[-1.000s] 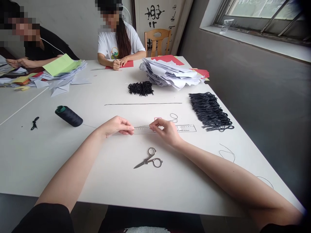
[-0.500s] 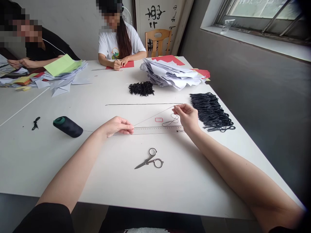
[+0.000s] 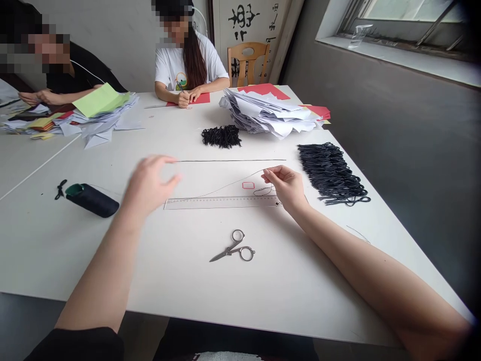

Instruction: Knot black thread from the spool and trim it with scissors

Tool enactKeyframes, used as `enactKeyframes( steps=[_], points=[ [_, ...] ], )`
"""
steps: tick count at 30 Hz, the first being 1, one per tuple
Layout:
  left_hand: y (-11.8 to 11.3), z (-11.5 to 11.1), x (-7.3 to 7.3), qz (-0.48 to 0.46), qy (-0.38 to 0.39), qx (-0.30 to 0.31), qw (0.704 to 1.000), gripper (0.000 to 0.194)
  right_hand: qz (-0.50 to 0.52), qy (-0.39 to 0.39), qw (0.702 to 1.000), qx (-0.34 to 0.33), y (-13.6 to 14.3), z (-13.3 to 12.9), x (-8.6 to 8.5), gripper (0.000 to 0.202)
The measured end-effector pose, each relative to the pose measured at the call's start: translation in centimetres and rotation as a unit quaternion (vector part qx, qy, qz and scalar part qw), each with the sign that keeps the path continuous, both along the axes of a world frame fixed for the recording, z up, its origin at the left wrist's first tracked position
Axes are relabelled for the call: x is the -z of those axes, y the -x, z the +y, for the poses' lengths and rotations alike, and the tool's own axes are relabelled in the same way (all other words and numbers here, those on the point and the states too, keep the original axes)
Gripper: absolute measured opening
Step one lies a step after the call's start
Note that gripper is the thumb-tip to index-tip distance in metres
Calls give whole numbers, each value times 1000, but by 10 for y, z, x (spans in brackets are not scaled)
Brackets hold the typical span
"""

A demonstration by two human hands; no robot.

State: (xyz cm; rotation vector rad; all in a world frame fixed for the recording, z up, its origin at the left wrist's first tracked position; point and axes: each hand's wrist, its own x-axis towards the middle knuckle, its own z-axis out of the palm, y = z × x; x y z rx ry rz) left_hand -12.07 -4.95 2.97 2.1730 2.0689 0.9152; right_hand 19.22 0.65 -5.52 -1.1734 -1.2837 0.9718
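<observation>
My right hand (image 3: 286,186) pinches a thin black thread (image 3: 229,183), which sags leftward across the ruler. Blurred by motion, my left hand (image 3: 152,183) has its thumb and fingers apart above the ruler's left end, close to the end of a straight black line or cord (image 3: 229,160) on the table. The clear ruler (image 3: 221,202) lies flat under the thread, with a small red-outlined rectangle (image 3: 248,185) behind it. A dark spool of thread (image 3: 93,200) with a green end lies on its side left of my left hand. Scissors (image 3: 233,249) rest with handles spread, nearer to me.
Black looped cords (image 3: 330,173) are bundled at right, and a smaller black bundle (image 3: 221,136) sits farther back. Behind are a stack of white papers (image 3: 270,113) and a paper pile (image 3: 105,113). Two people sit across the white table (image 3: 180,286), one writing on red paper.
My left hand has let go of the thread and moved left and away from me, opening. The thread has slackened. The spool has rolled left, near the small black knot. My right hand keeps its pinch.
</observation>
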Motion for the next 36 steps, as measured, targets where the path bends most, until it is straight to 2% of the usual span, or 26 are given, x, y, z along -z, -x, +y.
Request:
enactKeyframes(
  steps=[2,4,6,7,9,11,14,16,18,21,24,28,30,36],
  points=[
    [25,-15,-10,47,-160,-102,981,48,4,0,1000,-5,0,1,1,33],
    [55,-29,-9,25,-240,-253,937,69,14,3,1000,-10,0,2,2,33],
    [83,-41,2,-25,-258,-327,909,83,43,3,999,-5,-1,5,0,32],
    [95,-45,9,-76,-236,-340,907,92,60,2,998,1,-2,7,-2,31],
    [112,-50,24,-193,-165,-338,906,104,87,0,996,18,-6,11,-7,30],
    [119,-51,36,-275,-78,-321,903,103,97,-3,995,32,-11,15,-13,27],
    [122,-48,43,-328,40,-291,898,67,115,-14,992,53,-20,19,-25,24],
    [123,-46,42,-368,69,-269,887,44,139,-31,987,70,-26,22,-34,22],
    [127,-45,39,-442,42,-252,860,42,163,-52,981,92,-33,24,-43,16],
    [138,-46,36,-548,2,-231,804,46,210,-81,966,130,-42,24,-58,12],
    [151,-48,37,-593,3,-248,766,45,230,-103,956,151,-46,21,-68,15],
    [168,-47,46,-619,-36,-291,728,32,229,-122,955,145,-41,16,-73,16],
    [179,-47,51,-599,-47,-315,735,31,240,-129,952,143,-39,16,-73,16],
    [215,-50,61,-506,-106,-339,786,43,247,-131,944,173,-42,18,-69,13]
  ],
)
